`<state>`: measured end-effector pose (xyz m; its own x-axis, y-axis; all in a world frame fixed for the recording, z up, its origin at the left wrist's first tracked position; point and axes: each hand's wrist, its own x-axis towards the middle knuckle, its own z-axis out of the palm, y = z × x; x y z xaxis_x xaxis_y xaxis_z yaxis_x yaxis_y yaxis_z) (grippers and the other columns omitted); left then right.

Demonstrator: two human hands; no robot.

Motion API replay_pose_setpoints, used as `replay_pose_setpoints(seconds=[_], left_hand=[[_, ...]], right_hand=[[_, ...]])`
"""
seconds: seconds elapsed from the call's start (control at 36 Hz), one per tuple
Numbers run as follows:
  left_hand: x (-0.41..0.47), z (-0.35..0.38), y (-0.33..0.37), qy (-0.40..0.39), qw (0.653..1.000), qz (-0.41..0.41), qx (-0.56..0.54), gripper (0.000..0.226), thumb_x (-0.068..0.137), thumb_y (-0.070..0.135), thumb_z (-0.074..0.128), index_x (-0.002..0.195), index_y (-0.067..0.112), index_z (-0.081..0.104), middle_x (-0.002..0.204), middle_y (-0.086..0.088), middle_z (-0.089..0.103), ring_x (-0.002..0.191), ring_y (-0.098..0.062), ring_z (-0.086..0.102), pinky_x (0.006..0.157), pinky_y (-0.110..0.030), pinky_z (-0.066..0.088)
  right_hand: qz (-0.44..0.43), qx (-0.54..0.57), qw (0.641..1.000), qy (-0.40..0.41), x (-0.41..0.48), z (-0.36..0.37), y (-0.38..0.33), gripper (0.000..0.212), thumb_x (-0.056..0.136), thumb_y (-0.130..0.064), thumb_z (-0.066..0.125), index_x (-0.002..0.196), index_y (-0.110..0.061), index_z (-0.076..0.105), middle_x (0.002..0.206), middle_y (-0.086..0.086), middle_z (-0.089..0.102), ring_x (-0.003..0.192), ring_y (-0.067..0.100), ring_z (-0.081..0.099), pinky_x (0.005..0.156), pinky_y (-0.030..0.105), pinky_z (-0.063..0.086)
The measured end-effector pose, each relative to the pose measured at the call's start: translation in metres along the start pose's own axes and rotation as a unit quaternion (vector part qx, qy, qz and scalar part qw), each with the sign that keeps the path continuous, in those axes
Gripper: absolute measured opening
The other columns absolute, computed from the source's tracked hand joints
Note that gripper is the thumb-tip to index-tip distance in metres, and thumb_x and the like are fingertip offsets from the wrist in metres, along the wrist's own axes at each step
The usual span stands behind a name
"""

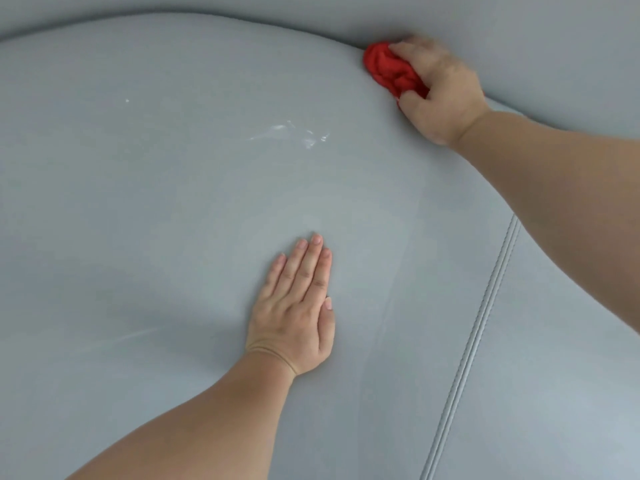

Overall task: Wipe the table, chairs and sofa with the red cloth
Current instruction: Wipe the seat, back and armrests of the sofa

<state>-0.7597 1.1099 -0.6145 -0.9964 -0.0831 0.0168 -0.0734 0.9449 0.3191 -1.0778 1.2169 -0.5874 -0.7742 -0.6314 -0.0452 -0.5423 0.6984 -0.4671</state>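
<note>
Fingers (417, 46) of the right hand (441, 91) are curled round the bunched red cloth (388, 69), pressing it into the crease where the grey sofa (138, 209) seat meets its back. The left hand (294, 317) lies flat on the cushion, its fingers straight and together, bracing. To wipe well here, I would drag the cloth along the crease with steady pressure, then sweep across the whitish streaks (294, 133) near the middle, overlapping each pass toward the piped seam (485, 323).
</note>
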Motion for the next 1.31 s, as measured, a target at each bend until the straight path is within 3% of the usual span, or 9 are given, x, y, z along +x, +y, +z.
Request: replay_pose_setpoints(seconds=[0.19,0.5,0.67,0.89,1.31], left_hand=[[0.0,0.002,0.0,0.007,1.0,-0.002,0.011,0.06,0.086,0.022,0.033,0.142,0.001,0.033,0.152,-0.013,0.028,0.142,-0.027,0.024,0.118,-0.041,0.015],[-0.001,0.001,0.001,0.012,1.0,0.0,0.004,0.06,0.086,0.022,0.033,0.14,-0.002,0.038,0.151,-0.014,0.031,0.141,-0.027,0.026,0.116,-0.042,0.017],[0.0,-0.001,0.002,-0.001,1.0,-0.002,0.007,0.061,0.086,0.023,0.032,0.141,-0.002,0.038,0.151,-0.016,0.033,0.141,-0.026,0.025,0.117,-0.041,0.015],[-0.001,-0.007,0.006,-0.016,1.0,-0.011,0.017,0.061,0.087,0.026,0.031,0.141,-0.001,0.039,0.15,-0.016,0.035,0.139,-0.028,0.031,0.115,-0.04,0.015],[-0.027,-0.039,-0.01,-0.028,0.998,-0.03,0.04,0.058,0.087,0.026,0.032,0.134,-0.006,0.046,0.143,-0.021,0.044,0.134,-0.032,0.04,0.114,-0.036,0.013]], right_hand=[[0.003,-0.002,1.0,-0.031,-0.001,-0.004,0.003,0.065,0.083,-0.04,0.046,0.144,-0.022,0.042,0.149,0.005,0.04,0.137,0.02,0.037,0.113,0.026,0.027],[-0.013,-0.007,1.0,-0.005,-0.014,0.0,-0.006,0.059,0.08,-0.013,0.044,0.139,-0.017,0.05,0.146,0.004,0.046,0.137,0.021,0.04,0.114,0.021,0.022],[-0.009,0.0,1.0,-0.005,-0.042,0.009,-0.022,0.065,0.075,-0.012,0.038,0.139,-0.016,0.051,0.147,0.008,0.044,0.138,0.021,0.038,0.112,0.015,0.016],[-0.006,-0.005,1.0,-0.013,-0.087,0.022,-0.045,0.069,0.072,-0.015,0.036,0.139,-0.018,0.051,0.148,0.006,0.043,0.138,0.022,0.039,0.113,0.034,0.03],[-0.027,0.016,0.999,0.01,-0.151,0.042,-0.066,0.063,0.073,-0.011,0.04,0.135,-0.015,0.055,0.144,0.008,0.048,0.134,0.028,0.044,0.113,0.036,0.031]])
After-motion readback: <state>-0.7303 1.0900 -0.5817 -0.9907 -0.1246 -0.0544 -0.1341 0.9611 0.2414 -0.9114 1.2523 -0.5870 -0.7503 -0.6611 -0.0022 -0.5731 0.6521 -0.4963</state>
